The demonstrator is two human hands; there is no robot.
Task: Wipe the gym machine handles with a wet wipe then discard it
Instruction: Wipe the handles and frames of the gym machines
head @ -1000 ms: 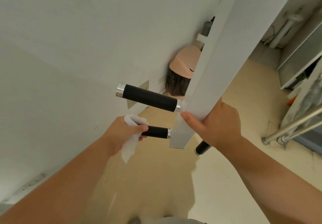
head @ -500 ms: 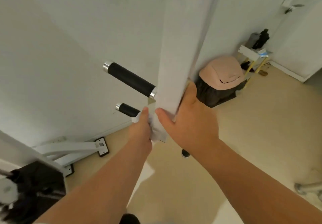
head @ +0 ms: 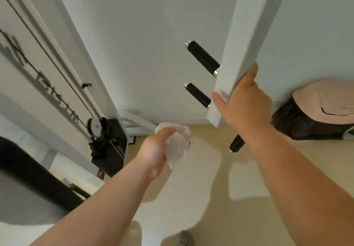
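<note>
Left hand (head: 156, 153) has pulled off the lower handle (head: 198, 95), wipe (head: 177, 146) bunched in its fist (bin (head: 314, 115) nearby); right hand (head: 243, 100) clamps the white bar (head: 247, 40), steadying it.

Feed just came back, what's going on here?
A person's left hand grips a crumpled white wet wipe in the air, clear of the black cylindrical handles. The right hand holds the white square machine bar those handles stick out of. A pink-lidded dark bin stands by the wall, right.

One head-worn wide-angle camera looks forward and down, close in.
</note>
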